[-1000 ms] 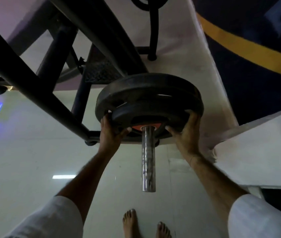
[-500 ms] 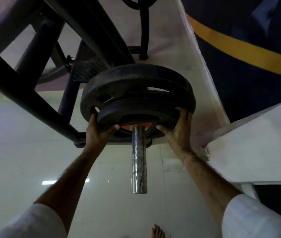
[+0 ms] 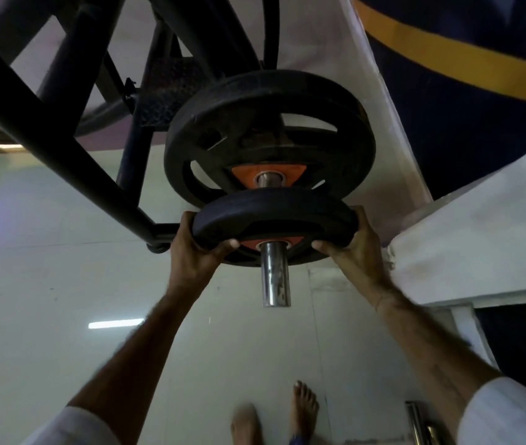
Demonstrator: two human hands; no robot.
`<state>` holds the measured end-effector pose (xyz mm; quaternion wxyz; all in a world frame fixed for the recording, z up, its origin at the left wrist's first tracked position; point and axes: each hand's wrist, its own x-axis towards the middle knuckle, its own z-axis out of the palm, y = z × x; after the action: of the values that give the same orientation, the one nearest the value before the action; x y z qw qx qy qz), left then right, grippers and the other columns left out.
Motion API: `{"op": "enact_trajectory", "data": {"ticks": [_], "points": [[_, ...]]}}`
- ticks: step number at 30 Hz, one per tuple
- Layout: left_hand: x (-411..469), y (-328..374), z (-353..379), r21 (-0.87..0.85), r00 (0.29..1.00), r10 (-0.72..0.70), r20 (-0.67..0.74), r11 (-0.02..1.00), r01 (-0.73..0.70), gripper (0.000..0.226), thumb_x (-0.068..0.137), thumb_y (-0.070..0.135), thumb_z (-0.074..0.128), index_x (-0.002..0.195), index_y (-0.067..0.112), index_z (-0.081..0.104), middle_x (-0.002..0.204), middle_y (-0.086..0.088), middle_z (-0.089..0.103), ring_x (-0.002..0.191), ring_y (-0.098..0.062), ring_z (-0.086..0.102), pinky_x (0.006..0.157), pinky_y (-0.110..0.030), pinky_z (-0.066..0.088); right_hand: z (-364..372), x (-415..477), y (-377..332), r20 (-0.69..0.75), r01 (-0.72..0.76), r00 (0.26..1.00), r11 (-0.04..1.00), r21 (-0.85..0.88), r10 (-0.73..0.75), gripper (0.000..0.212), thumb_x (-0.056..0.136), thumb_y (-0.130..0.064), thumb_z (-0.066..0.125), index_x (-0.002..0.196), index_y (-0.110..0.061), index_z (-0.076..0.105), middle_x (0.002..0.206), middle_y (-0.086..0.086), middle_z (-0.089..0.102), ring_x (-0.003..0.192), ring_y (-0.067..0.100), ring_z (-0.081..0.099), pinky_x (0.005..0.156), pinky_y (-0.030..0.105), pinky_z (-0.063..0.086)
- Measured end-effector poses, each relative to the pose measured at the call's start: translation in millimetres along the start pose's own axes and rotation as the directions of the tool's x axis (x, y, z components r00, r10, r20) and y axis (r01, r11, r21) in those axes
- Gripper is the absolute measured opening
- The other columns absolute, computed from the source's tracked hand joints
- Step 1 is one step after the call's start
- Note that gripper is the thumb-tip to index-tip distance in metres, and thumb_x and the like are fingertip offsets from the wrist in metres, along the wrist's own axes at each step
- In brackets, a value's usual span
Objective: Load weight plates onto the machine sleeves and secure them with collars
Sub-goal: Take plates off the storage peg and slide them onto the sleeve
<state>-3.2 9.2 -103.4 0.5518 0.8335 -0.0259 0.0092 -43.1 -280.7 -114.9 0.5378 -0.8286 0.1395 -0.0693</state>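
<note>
- Nearest the camera, two bare feet (image 3: 303,409) stand on the pale glossy floor (image 3: 46,316); white sleeves (image 3: 508,415) frame the bottom corners; a short chrome tube (image 3: 415,423) lies by the right forearm.
- Further out, the left hand (image 3: 195,252) and right hand (image 3: 348,252) each clasp an opposite edge of the small black plate (image 3: 274,221) (thumbs curled onto its near face); the plate is threaded on the chrome sleeve (image 3: 275,277), whose free end sticks out toward the viewer.
- Behind it, a gap of bare sleeve separates the small plate from the large black plate (image 3: 271,123), seated deeper with an orange hub showing.
- Farthest, the dark machine frame (image 3: 46,130) slants across the left; a navy wall with a yellow stripe (image 3: 447,56) fills the upper right.
</note>
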Motion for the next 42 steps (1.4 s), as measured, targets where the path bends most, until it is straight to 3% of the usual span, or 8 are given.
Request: {"op": "enact_trajectory", "data": {"ticks": [8,14,18,28,32,35,39,42], "points": [[-126.8,13.4,-26.0,-0.03,0.994,-0.083,0.076,0.996,0.085,0.073,0.066,0.053,0.084,0.122,0.019,0.051,0.115,0.01,0.068,0.103,0.005,0.067,0.077,-0.013,0.056,-18.7,-137.6,-0.4,0.032,-0.104,0.994,0.994,-0.02,0.105,0.072,0.071,-0.025,0.093,0.129,-0.021,0.05,0.119,-0.023,0.062,0.11,-0.013,0.061,0.091,0.015,0.056],[-209.9,37.7,-72.6,0.006,0.965,-0.192,0.176,0.981,0.194,0.065,0.072,0.039,0.091,0.12,0.02,0.051,0.111,0.008,0.068,0.098,0.008,0.066,0.073,-0.012,0.057,-27.4,-245.1,-29.6,0.052,-0.21,0.976,0.977,-0.038,0.212,0.069,0.073,-0.015,0.092,0.13,-0.013,0.052,0.118,-0.009,0.066,0.11,-0.011,0.061,0.09,0.011,0.054],[-257.9,75.5,-127.5,0.032,0.978,-0.156,0.142,0.988,0.153,0.058,0.075,0.03,0.087,0.119,0.02,0.051,0.109,0.009,0.067,0.096,0.009,0.066,0.072,-0.013,0.057,-28.5,-307.1,-84.8,0.028,-0.175,0.984,0.984,-0.012,0.176,0.069,0.074,-0.017,0.091,0.129,-0.018,0.051,0.118,-0.018,0.064,0.115,-0.008,0.059,0.092,0.014,0.055],[-350.6,230.3,-298.8,-0.067,0.988,0.068,-0.137,0.995,-0.078,0.066,0.071,0.036,0.09,0.124,0.023,0.053,0.108,0.017,0.067,0.095,0.014,0.064,0.072,-0.01,0.056,-37.1,-402.6,-294.4,-0.068,0.178,0.983,0.976,0.127,-0.171,0.078,0.07,-0.002,0.091,0.129,-0.028,0.047,0.113,-0.036,0.061,0.107,-0.025,0.056,0.084,0.001,0.048],[-374.1,286.8,-382.2,-0.083,0.934,0.217,-0.283,0.965,-0.25,0.072,0.067,0.051,0.085,0.129,0.029,0.054,0.111,0.026,0.067,0.102,0.008,0.065,0.075,-0.015,0.057,-26.0,-433.3,-397.1,-0.09,0.385,0.923,0.901,0.2,-0.375,0.091,0.066,-0.037,0.091,0.143,-0.028,0.044,0.119,-0.05,0.056,0.117,-0.022,0.054,0.087,0.002,0.047],[-380.1,314.4,-444.3,-0.059,0.876,0.311,-0.37,0.933,-0.356,0.063,0.071,0.037,0.084,0.126,0.025,0.058,0.107,0.031,0.067,0.103,0.007,0.064,0.077,-0.01,0.054,-8.6,-452.4,-464.3,-0.133,0.511,0.86,0.83,0.224,-0.494,0.092,0.064,-0.058,0.085,0.141,-0.025,0.047,0.12,-0.046,0.058,0.117,-0.019,0.056,0.089,0.003,0.048],[-379.2,331.8,-523.6,-0.043,0.81,0.357,-0.465,0.905,-0.423,0.056,0.067,0.039,0.085,0.115,0.022,0.061,0.098,0.018,0.069,0.092,0.003,0.066,0.069,-0.013,0.053,33.7,-466.9,-532.4,-0.153,0.56,0.828,0.789,0.252,-0.539,0.086,0.062,-0.068,0.083,0.135,-0.04,0.048,0.122,-0.011,0.071,0.114,0.006,0.069,0.091,0.026,0.059],[-364.0,333.4,-584.2,-0.059,0.81,0.356,-0.467,0.901,-0.43,0.06,0.066,0.043,0.091,0.113,0.021,0.06,0.099,0.008,0.07,0.093,-0.004,0.067,0.073,-0.02,0.054,76.7,-467.0,-577.8,-0.166,0.594,0.804,0.757,0.273,-0.572,0.088,0.06,-0.063,0.081,0.136,-0.032,0.049,0.132,-0.015,0.062,0.12,-0.008,0.059,0.093,0.014,0.054]]}}
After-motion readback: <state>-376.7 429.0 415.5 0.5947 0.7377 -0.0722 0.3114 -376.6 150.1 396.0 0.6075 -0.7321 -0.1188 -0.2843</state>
